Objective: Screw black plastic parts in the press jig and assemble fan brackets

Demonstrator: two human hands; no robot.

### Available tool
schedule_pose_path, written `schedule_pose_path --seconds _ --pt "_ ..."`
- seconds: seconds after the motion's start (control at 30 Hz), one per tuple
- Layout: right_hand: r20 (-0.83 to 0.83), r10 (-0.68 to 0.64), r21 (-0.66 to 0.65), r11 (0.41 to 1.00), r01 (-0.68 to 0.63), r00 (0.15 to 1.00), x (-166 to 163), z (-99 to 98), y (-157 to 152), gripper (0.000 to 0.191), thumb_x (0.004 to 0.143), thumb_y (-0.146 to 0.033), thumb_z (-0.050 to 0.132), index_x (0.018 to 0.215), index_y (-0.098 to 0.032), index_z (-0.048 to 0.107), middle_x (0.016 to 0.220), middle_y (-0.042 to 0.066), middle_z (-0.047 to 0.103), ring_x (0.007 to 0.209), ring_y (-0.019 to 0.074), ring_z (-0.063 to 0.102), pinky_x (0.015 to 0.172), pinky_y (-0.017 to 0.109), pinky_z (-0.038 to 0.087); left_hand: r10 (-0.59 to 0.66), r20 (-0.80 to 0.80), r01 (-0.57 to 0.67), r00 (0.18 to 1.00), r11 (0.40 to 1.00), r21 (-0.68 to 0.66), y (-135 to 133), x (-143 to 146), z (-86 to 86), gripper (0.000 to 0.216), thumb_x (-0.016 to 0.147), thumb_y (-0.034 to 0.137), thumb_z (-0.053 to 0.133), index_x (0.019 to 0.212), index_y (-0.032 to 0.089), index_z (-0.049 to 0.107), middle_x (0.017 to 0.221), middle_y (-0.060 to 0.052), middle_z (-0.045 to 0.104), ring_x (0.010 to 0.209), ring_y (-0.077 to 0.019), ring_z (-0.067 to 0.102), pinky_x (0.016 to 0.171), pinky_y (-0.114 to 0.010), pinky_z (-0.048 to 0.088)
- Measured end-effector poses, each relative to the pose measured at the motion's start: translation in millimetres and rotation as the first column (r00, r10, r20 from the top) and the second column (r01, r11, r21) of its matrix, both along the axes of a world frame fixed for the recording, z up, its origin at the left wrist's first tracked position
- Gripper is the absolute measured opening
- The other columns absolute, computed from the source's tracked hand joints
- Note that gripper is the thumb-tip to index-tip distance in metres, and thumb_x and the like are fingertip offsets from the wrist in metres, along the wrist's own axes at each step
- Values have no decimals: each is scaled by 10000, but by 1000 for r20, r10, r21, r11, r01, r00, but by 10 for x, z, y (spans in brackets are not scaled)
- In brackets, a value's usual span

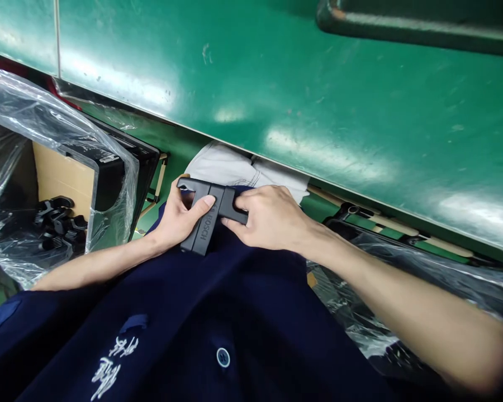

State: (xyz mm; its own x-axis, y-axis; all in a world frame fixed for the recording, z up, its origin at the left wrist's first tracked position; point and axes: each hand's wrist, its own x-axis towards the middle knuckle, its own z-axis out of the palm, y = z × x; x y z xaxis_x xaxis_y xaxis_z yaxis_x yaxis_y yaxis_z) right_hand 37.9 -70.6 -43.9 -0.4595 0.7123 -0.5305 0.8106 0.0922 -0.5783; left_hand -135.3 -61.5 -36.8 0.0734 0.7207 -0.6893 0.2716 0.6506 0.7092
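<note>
A black plastic part (pixel 212 218) with raised lettering, the end of which reads "OSCH", is held in front of my body, above my lap. My left hand (pixel 183 215) grips its left side, the thumb lying across the lettered face. On the other side, my right hand (pixel 268 216) is closed around a short arm that sticks out from the part, thumb below and fingers above. A seam runs across the part's upper area. The fingers behind it are hidden, and I cannot tell what kind of part it is.
A green tabletop (pixel 243 72) spans the view ahead, with a dark tray-like object (pixel 423 25) at its far right. To my left, a plastic-lined black crate (pixel 109 178) contains several black parts (pixel 61 220). More clear plastic sheeting (pixel 360 307) covers dark items at the right.
</note>
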Motion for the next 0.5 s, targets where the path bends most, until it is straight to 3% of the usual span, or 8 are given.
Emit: schedule_pose_path --seconds 0.1,0.2,0.27,0.33,0.4,0.43,0.5 --pt "-59 -69 13 997 70 996 37 -87 6 293 801 -409 604 701 -138 655 654 55 636 653 201 592 567 290 343 8 -17 -8 1000 1000 -5 1 13 -1 552 676 475 757 1036 217 428 836 14 615 746 -131 625 657 -243 495" --pt "-221 -291 -17 955 295 931 74 -153 -139 281 783 -391 635 888 -131 646 847 88 671 783 228 617 657 314 432 46 -17 -45 999 999 20 32 34 1 632 654 449 777 1117 215 416 838 19 613 764 -132 627 692 -248 498" --pt "-372 -529 -137 844 518 763 113 -176 -286 456 771 -412 652 1131 -147 566 1028 108 652 816 216 619 698 334 477 92 -12 -92 996 995 48 68 46 22 649 643 463 781 1123 212 422 855 12 621 779 -138 630 718 -260 502" --pt "-470 -726 -346 675 652 502 130 -182 -435 598 787 -445 637 1279 -172 436 1089 113 626 766 184 617 679 332 502 134 -21 -132 991 988 78 101 54 63 610 652 497 766 1083 213 441 865 7 622 785 -139 627 734 -266 505" --pt "-495 -812 -553 569 609 309 86 -166 -555 537 821 -477 599 1230 -163 449 1023 113 637 729 167 614 643 314 507 145 -47 -140 988 984 108 107 60 122 567 674 536 740 1047 219 453 856 9 614 779 -136 620 738 -262 504" --pt "-507 -821 -623 559 546 263 36 -148 -597 488 834 -492 582 1172 -154 483 992 117 643 746 171 619 645 310 509 142 -60 -134 988 983 123 96 63 157 554 685 553 726 1038 222 457 854 8 609 775 -135 616 736 -259 503" --pt "-555 -798 -685 599 414 236 -109 -89 -641 450 840 -510 570 1097 -143 527 1000 132 647 825 189 630 684 318 520 136 -83 -121 987 979 165 46 70 232 544 696 584 706 1024 221 470 854 1 604 768 -139 612 724 -258 504"
